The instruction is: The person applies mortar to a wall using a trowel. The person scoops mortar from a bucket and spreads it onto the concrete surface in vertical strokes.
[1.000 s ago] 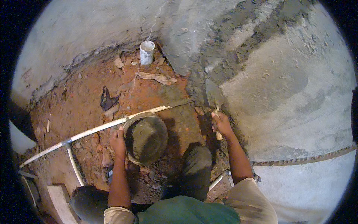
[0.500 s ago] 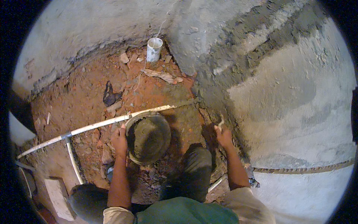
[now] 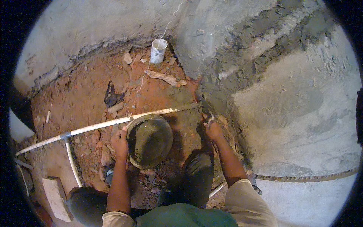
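Note:
My left hand [image 3: 120, 143] is closed on the rim of a round pan [image 3: 166, 126], which is tilted. Grey wet mortar [image 3: 145, 142] lies inside it, partly in shadow. Over on the right, my right hand [image 3: 214, 130] is wrapped round the pale handle of a trowel [image 3: 204, 105]. Its dark blade points up and away, against the foot of the wall, close to the end of a white pipe [image 3: 102, 125]. The blade's outline blends with the grey mortar there. Smeared mortar [image 3: 223, 90] covers the wall's lower corner just beyond the trowel.
A short upright white pipe [image 3: 158, 52] stands in the far corner, a thin string hanging past it. Rubble, a crumpled paper strip [image 3: 166, 78] and a black scrap [image 3: 112, 95] lie on the reddish soil. A pale block [image 3: 56, 198] rests at lower left. The rough plastered wall [image 3: 287, 113] rises at right.
My right hand has moved left and farther away with the trowel, whose blade now shows by the wall's foot. The left hand still holds the pan in nearly the same place.

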Action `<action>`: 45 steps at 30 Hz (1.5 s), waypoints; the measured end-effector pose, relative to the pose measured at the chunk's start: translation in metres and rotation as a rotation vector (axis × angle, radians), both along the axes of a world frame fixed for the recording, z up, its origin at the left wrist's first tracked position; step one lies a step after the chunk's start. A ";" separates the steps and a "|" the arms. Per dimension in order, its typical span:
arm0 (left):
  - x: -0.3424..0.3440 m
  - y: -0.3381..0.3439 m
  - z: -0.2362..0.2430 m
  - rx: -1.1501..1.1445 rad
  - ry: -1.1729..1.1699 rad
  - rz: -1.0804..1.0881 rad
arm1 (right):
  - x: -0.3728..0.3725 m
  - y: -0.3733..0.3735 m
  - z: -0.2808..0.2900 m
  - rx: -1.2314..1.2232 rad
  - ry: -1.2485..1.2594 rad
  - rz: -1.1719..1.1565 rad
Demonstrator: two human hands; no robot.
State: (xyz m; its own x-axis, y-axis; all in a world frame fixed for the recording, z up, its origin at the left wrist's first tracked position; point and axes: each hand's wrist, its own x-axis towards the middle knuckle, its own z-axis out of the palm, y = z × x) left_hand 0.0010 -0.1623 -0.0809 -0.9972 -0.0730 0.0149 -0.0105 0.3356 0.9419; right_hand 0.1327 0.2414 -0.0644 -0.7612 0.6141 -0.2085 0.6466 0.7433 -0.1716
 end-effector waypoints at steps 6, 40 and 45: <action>-0.001 -0.005 0.004 0.016 0.025 0.023 | -0.042 -0.017 0.032 0.030 0.336 -0.054; 0.002 -0.006 -0.005 0.024 -0.044 0.090 | 0.024 -0.030 0.110 0.033 0.557 0.030; 0.000 -0.004 0.002 0.083 -0.067 0.038 | 0.033 0.009 0.082 -0.490 0.501 -0.095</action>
State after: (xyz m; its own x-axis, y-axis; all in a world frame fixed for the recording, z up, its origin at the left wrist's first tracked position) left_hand 0.0009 -0.1667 -0.0789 -0.9923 -0.1089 -0.0589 -0.0851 0.2545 0.9633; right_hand 0.1660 0.2505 0.0174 -0.7857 0.6075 -0.1166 0.4605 0.4487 -0.7659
